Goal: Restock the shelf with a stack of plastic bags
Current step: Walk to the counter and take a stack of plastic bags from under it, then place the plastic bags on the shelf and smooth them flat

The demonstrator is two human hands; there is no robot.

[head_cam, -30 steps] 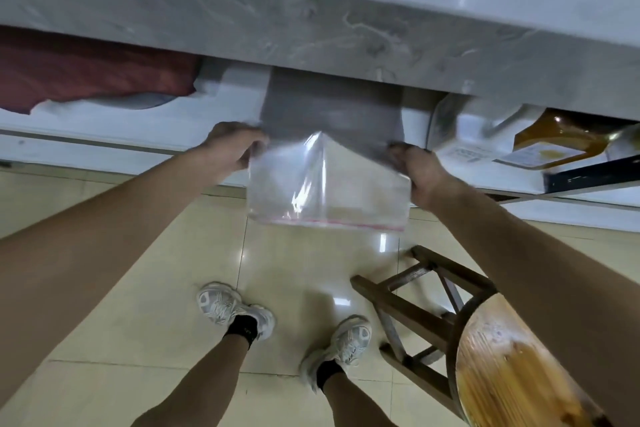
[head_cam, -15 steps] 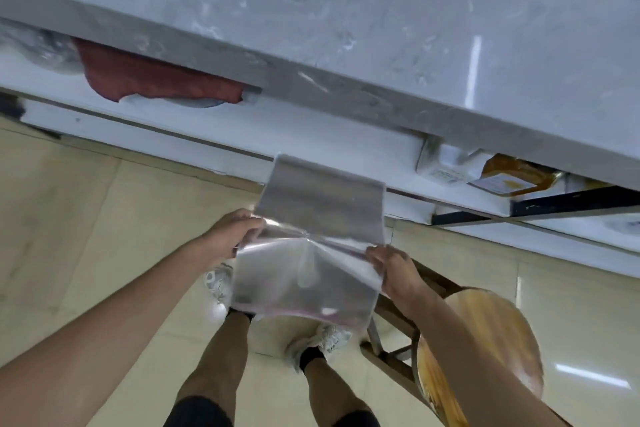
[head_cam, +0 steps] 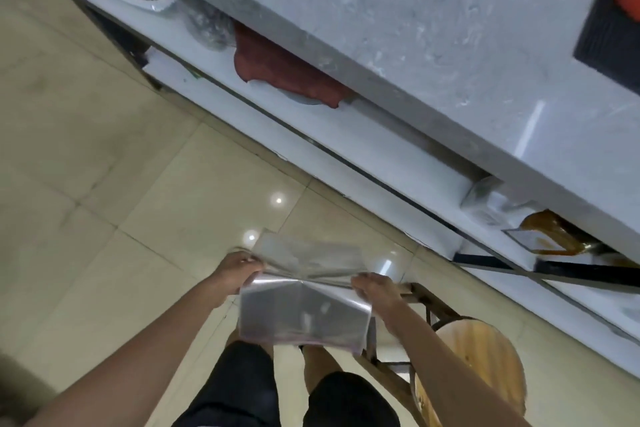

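Observation:
A stack of clear plastic bags (head_cam: pixel 304 308) hangs folded between both hands, above my legs and the tiled floor. My left hand (head_cam: pixel 235 270) pinches its left edge and my right hand (head_cam: pixel 375 291) pinches its right edge. The far half of the stack sticks up and away from me; the near half droops towards my knees. The white shelf (head_cam: pixel 346 146) under the grey marble counter (head_cam: pixel 433 28) runs diagonally across the view, well beyond the bags.
A dark red cloth (head_cam: pixel 277 73) and crumpled clear wrap (head_cam: pixel 207 24) lie on the shelf to the left. A jug of amber liquid (head_cam: pixel 550 232) sits on it to the right. A round wooden stool (head_cam: pixel 474 357) stands by my right arm.
The bags have come out from the shelf edge and down towards my body, both hands still holding them. The view has swung, so the counter now runs diagonally.

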